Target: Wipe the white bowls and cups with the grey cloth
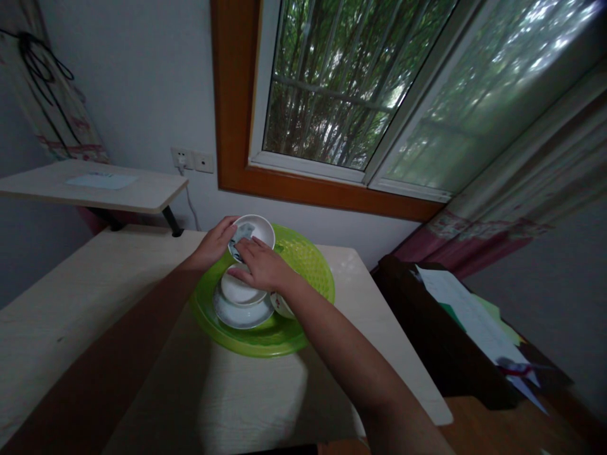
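My left hand [215,241] grips the left rim of a white bowl [263,229], which is tilted toward me above a green plastic basket [310,253]. Inside the bowl, the fingers of my right hand [263,264] press on a small grey-green piece that looks like a cloth [243,232]. My right thumb is stretched out over another white bowl [241,293] below. That bowl sits on a white plate [244,316] in the basket. Partly hidden by my right wrist is a bowl with a red mark [281,306].
The basket stands on a pale wooden table [156,354] near its far edge. A raised shelf [156,193] with a paper sheet [102,181] is at the left. Behind are a wall socket [203,162] and a window. Papers [467,303] lie on dark furniture at the right.
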### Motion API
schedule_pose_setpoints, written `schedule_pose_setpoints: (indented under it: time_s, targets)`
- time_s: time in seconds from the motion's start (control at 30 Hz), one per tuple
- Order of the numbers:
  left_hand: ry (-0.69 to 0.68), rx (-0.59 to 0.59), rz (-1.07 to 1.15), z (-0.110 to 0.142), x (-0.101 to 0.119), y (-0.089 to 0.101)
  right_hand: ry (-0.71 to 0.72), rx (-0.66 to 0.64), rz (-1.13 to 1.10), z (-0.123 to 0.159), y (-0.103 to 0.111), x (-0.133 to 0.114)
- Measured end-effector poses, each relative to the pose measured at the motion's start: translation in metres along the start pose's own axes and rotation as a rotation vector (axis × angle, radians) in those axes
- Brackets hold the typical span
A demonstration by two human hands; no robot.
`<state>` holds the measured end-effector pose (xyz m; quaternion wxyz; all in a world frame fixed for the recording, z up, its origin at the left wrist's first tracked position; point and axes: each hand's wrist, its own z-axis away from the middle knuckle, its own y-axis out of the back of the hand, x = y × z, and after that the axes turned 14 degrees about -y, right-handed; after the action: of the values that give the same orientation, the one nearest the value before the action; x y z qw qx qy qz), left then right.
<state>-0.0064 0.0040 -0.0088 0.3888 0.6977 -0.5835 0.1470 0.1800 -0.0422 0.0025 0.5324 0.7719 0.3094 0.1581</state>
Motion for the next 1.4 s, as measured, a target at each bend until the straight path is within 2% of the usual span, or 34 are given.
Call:
schedule_pose_setpoints:
  time_s: [0.2, 0.37, 0.6, 0.7, 0.87, 1.0, 1.1, 1.23, 1.4]
  targets:
    - [0.001, 0.0, 0.012, -0.001, -0.003, -0.002, -0.129, 0.104, 0.157, 0.0, -0.003, -0.002]
    - [-0.015, 0.003, 0.0, -0.003, -0.005, -0.002, -0.249, 0.139, 0.211, -0.002, -0.001, -0.01]
    - [0.026, -0.017, -0.035, -0.001, -0.002, -0.001, -0.3, 0.012, 0.242, -0.003, 0.013, -0.014]
    - [0.045, 0.009, -0.04, -0.001, -0.001, 0.0, -0.283, -0.048, 0.246, -0.003, 0.018, -0.013]
    - [0.083, 0.012, -0.022, -0.003, -0.001, 0.001, -0.129, -0.126, 0.134, -0.001, 0.024, -0.004]
    - [0.104, 0.04, 0.026, -0.005, 0.0, 0.001, -0.003, -0.073, -0.011, 0.001, 0.021, 0.003]
    - [0.087, -0.019, 0.089, -0.007, -0.004, 0.001, 0.048, -0.035, -0.048, 0.001, 0.017, 0.005]
    - [0.109, -0.054, 0.164, -0.007, -0.013, -0.001, 0.028, -0.02, 0.004, 0.0, 0.014, 0.006]
    - [0.14, -0.017, 0.19, -0.007, -0.016, -0.002, -0.08, 0.037, 0.056, -0.001, 0.014, 0.007]
